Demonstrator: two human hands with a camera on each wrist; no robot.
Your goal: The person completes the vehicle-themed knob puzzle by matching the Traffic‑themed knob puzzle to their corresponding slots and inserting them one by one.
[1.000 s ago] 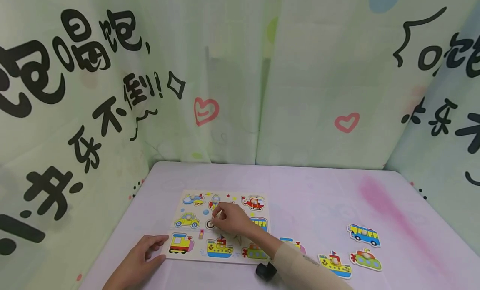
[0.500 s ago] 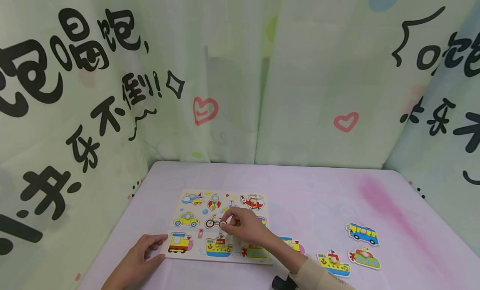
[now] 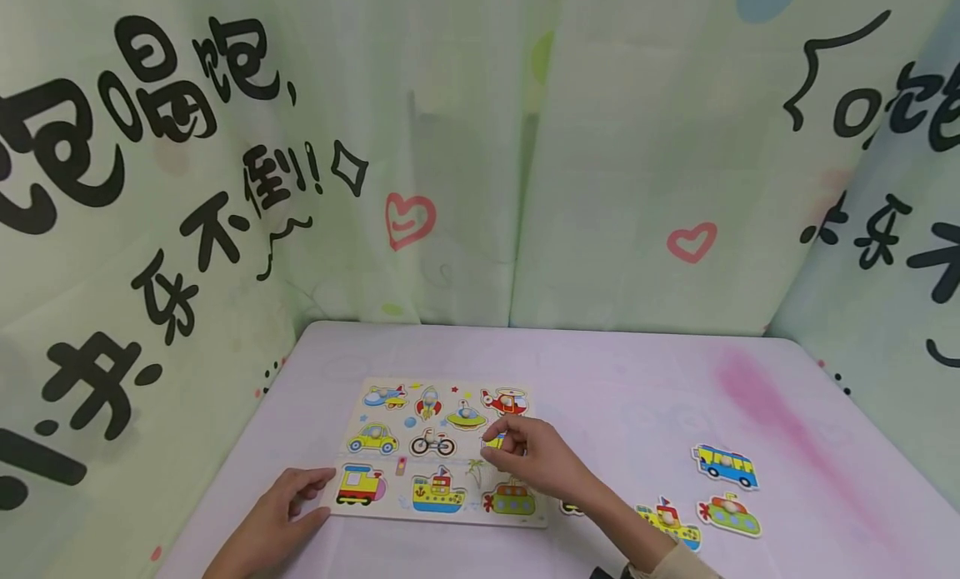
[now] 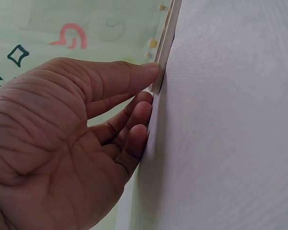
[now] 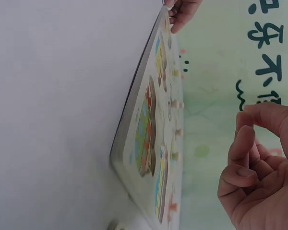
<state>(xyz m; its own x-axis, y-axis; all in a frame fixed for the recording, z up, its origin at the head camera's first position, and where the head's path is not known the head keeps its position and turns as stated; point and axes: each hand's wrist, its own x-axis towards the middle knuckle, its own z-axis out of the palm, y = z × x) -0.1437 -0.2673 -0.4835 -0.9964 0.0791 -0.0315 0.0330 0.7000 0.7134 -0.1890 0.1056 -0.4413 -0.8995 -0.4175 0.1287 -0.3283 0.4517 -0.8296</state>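
A wooden peg puzzle board (image 3: pixel 382 512) with vehicle pictures lies on the table. My left hand (image 3: pixel 281 512) holds its near left corner; in the left wrist view the thumb (image 4: pixel 129 79) lies on the board's edge. Over the right side of the board, my right hand (image 3: pixel 536 454) is loosely curled with nothing in its fingers, partly covering the bus slot. The bicycle (image 3: pixel 432 442) and flying saucer (image 3: pixel 467 416) sit in the board. Slots for the train (image 3: pixel 360 485), ship (image 3: pixel 438 493) and submarine (image 5: pixel 145 132) show printed pictures without pieces.
Right of the board lie loose pieces: a bus (image 3: pixel 725 467), a submarine (image 3: pixel 730 515) and a ship (image 3: pixel 667 525). A train piece (image 3: pixel 572 507) is mostly hidden by my right forearm. The table (image 3: pixel 630 387) has a pink smear, and a printed curtain (image 3: pixel 592 187) hangs behind.
My right hand has moved right, away from the bicycle, uncovering the bicycle, flying saucer and palm tree. It now overlaps the bus slot and loose train. The left hand has stayed put.
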